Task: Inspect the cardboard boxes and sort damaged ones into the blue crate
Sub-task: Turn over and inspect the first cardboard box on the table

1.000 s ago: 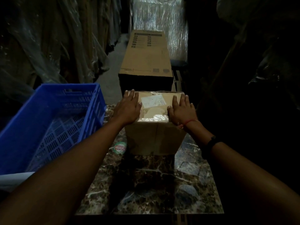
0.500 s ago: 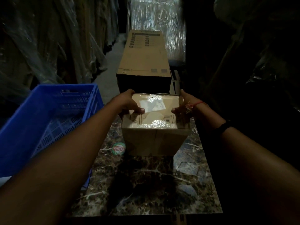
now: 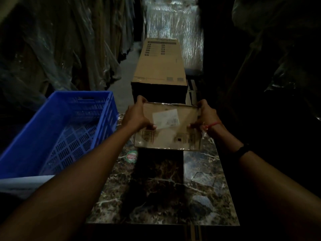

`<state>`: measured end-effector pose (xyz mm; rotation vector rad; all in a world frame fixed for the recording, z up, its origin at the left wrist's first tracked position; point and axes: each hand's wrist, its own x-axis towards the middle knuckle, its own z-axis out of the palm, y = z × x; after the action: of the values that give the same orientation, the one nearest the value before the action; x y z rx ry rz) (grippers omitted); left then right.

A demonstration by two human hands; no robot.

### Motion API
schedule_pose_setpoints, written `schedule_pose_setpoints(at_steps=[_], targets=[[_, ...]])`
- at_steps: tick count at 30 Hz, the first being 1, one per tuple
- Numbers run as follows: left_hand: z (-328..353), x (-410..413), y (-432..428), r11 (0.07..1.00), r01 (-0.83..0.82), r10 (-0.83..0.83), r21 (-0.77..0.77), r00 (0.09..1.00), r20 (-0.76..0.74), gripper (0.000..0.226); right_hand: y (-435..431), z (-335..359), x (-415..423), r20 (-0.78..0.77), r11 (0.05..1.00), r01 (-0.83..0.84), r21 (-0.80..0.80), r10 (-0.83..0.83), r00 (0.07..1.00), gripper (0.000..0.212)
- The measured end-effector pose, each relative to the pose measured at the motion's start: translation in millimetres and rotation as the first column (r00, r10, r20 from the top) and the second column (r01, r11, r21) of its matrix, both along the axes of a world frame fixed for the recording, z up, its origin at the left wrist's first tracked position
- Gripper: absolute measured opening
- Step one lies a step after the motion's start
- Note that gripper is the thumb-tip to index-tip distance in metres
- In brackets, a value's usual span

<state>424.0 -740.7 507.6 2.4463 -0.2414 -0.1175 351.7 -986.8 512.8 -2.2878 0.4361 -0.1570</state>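
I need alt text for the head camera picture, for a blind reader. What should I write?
A left hand and a right hand grip a small cardboard box by its sides above a marble table, its labelled face toward the camera. A blue crate stands at the left; a long cardboard box lies beyond.

Two cardboard boxes, small box (image 3: 173, 136) near, long box (image 3: 159, 66) far; one blue crate (image 3: 34, 145) left; two hands, left hand (image 3: 137, 115), right hand (image 3: 206, 117); one round sticker (image 3: 131, 156).
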Motion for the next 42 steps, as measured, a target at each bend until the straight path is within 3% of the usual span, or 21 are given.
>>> schedule_pose_setpoints(at_steps=[3,6,11,19,23,25,28,31,32,34,36,42], targets=[[-21.5,-22.7,4.1,0.996,-0.019,0.027,-0.091,0.996,0.086,0.098,9.1,-29.5,-16.1,0.042,0.998,0.026,-0.059,-0.023,0.999,0.064],[-60.9,-52.8,14.9,0.975,0.008,0.026,-0.223,0.989,0.149,0.087,24.7,-62.0,-39.4,0.196,0.999,0.034,0.005,-0.035,0.980,0.060],[-121.4,-91.2,23.0,0.958,-0.084,0.120,-0.272,0.986,0.117,0.069,45.5,-122.4,-80.9,0.312,0.992,0.129,0.000,-0.122,0.942,0.062],[-175.2,-129.1,30.3,0.970,-0.151,0.156,-0.192,0.988,0.010,0.051,51.4,-193.4,-118.7,0.184,0.981,0.195,0.010,-0.193,0.964,0.042],[-184.7,-135.7,24.2,0.951,-0.209,0.216,-0.228,0.976,0.004,0.052,50.2,-204.3,-125.7,0.245,0.985,0.171,0.023,-0.171,0.954,0.043],[-183.9,-134.6,23.2,0.940,-0.214,0.215,-0.264,0.976,-0.024,0.058,50.1,-207.2,-127.2,0.237,0.976,0.184,0.118,-0.207,0.949,0.046],[-179.0,-133.7,26.1,0.881,-0.282,0.248,-0.379,0.959,-0.137,0.074,49.8,-206.2,-134.1,0.197,0.901,0.204,0.382,-0.295,0.935,0.051],[-183.7,-131.9,29.0,0.782,-0.386,0.251,-0.490,0.914,-0.319,0.098,48.1,-203.5,-123.5,0.108,0.836,0.248,0.490,-0.340,0.934,0.041],[-184.2,-131.3,27.4,0.703,-0.460,0.264,-0.543,0.877,-0.401,0.091,47.2,-201.6,-118.0,0.082,0.817,0.268,0.511,-0.357,0.931,0.041],[-182.0,-127.9,20.1,0.546,-0.608,0.313,-0.576,0.786,-0.533,0.052,46.0,-197.9,-107.1,0.082,0.803,0.273,0.529,-0.368,0.926,0.035],[-174.4,-124.6,12.8,0.505,-0.673,0.373,-0.541,0.735,-0.566,0.026,45.7,-195.5,-100.9,0.072,0.804,0.280,0.525,-0.370,0.926,0.017],[-165.8,-111.9,10.3,0.380,-0.756,0.410,-0.533,0.654,-0.636,0.029,49.6,-193.3,-89.1,0.054,0.806,0.316,0.500,-0.393,0.918,0.010]])
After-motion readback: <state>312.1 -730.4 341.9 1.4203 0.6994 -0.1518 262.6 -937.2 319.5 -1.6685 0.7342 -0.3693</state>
